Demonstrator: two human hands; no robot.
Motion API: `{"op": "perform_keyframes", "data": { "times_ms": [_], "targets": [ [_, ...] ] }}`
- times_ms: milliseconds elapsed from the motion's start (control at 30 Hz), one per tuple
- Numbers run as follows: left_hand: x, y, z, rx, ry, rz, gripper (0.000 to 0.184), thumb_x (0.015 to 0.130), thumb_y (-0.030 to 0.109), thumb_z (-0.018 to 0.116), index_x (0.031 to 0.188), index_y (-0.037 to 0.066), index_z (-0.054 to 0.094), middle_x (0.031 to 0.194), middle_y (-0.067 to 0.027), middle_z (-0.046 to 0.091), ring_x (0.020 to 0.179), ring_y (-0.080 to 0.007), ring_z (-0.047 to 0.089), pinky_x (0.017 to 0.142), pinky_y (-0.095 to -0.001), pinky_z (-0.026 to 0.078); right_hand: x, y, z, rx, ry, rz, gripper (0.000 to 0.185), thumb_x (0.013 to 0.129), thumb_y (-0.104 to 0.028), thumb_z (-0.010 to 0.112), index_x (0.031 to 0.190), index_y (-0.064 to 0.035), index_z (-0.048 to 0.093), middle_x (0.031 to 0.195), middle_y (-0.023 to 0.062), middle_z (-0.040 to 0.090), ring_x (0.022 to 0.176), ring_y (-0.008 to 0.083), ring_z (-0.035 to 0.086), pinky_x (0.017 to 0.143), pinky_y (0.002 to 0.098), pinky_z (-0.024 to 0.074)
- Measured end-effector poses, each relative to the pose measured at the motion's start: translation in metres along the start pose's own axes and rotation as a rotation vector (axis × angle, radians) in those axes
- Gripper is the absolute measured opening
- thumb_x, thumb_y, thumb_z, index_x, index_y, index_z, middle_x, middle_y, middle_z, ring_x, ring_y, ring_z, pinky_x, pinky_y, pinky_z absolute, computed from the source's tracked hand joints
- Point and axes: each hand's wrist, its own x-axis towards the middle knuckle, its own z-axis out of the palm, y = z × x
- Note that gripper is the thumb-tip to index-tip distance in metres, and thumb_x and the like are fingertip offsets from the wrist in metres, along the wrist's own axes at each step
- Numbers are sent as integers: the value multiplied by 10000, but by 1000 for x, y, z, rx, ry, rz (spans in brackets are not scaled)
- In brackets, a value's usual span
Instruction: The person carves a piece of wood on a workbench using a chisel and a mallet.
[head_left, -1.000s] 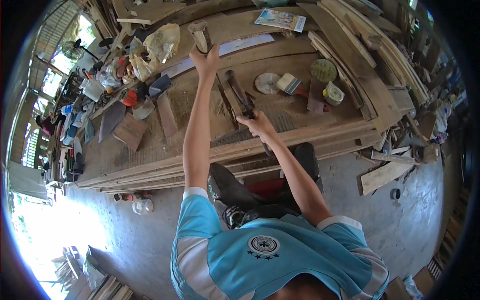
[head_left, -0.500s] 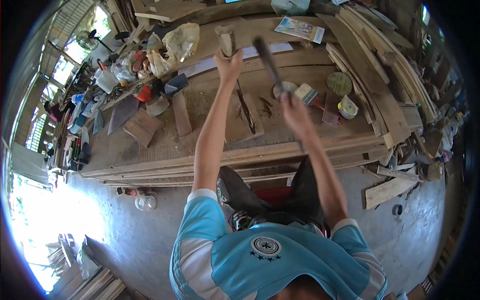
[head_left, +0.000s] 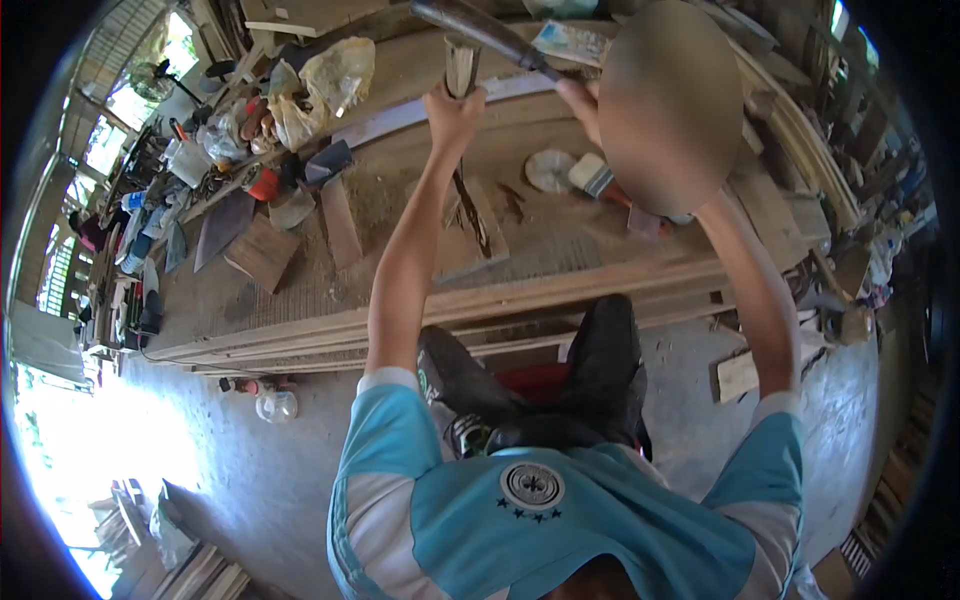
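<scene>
Probably, the wooden piece [head_left: 461, 68] in the left hand [head_left: 455, 115] is quite light and stiff, with a dry, rough face that should not slip much. It is above the far middle part of the bench [head_left: 560, 235], about upright, and its top comes out above the fist. The left grip is narrow, closed around the lower part of this piece. I judge this a good place to hold, because the upper end remains free and the fingers are below it.

The dark tool [head_left: 480, 32] is in the air, slanting from the far left side down to the right hand [head_left: 588, 112]. Its outer part is thicker than the part near the fingers, so I would expect more weight away from the hand. It looks hard and rather smooth; it may turn in a loose or damp palm, and a firm hold around the thinner part seems better. The right grip is holding this tool, but a blurred patch covers most of the hand, so how tightly the fingers close I cannot tell. Neither thing seems fragile, although the wood could split along its grain.
</scene>
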Motion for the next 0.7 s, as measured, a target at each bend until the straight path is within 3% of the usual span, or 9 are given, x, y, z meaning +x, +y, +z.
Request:
{"op": "perform_keyframes", "data": {
  "times_ms": [67,167,267,333,400,467,600,667,700],
  "targets": [
    [-8,-15,-3,-68,-16,48,169,659,67,523,584,43,374,458,-11,352,436,-91,273,401,-311,243,1,-8,-27,22,89,227,461,871,-446,317,643,-68,449,469,63,349,369,185,369,374,297,304],
    [-8,-11,-2,-70,16,86,164,656,68,527,589,43,379,465,-10,356,439,-90,282,402,-294,260,19,-32,-75,188,239,166,438,870,-437,333,662,-69,449,465,64,357,361,171,342,357,298,299],
    [-8,-11,0,-94,37,98,162,651,72,530,595,40,381,468,-7,355,443,-88,288,407,-281,269,28,-53,-76,559,724,15,409,903,-332,321,575,-99,395,410,-34,284,303,60,247,286,208,198],
    [-9,-9,-3,-66,1,66,165,649,72,528,588,42,378,467,-5,353,444,-87,287,407,-279,268,19,-15,-19,110,488,32,415,875,-408,348,646,-73,431,452,50,324,353,131,300,341,308,249],
    [-16,-9,-4,-40,-39,34,168,647,73,526,580,44,375,467,-4,351,445,-87,287,407,-278,268,-5,23,24,27,-11,2,399,880,-380,354,631,-73,405,442,41,280,353,106,282,349,321,210],
    [-13,-11,-6,-120,-1,86,181,643,77,525,561,44,367,467,-4,351,448,-87,286,406,-289,260,-27,20,10,148,-179,248,385,884,-353,364,612,-81,379,443,6,245,353,77,239,361,326,178],
    [-12,-12,-7,-57,-25,66,205,655,86,530,549,48,358,466,-3,350,449,-87,281,411,-315,231,-41,17,-16,325,-137,367,372,875,-373,383,628,-95,377,458,-44,258,356,48,219,344,275,178],
    [-15,-12,-7,-70,-38,22,196,660,85,529,562,46,365,468,-3,349,451,-87,282,412,-312,235,-44,-5,-38,694,79,545,407,870,-409,371,626,-84,408,445,-56,290,354,34,234,339,228,187],
    [-15,-9,-7,-82,-46,-15,186,666,84,528,575,44,371,470,-2,348,454,-88,283,413,-310,238,-46,-7,-43,694,81,546,407,870,-409,371,626,-84,408,445,-56,290,354,34,234,339,228,187]
  ]
}}
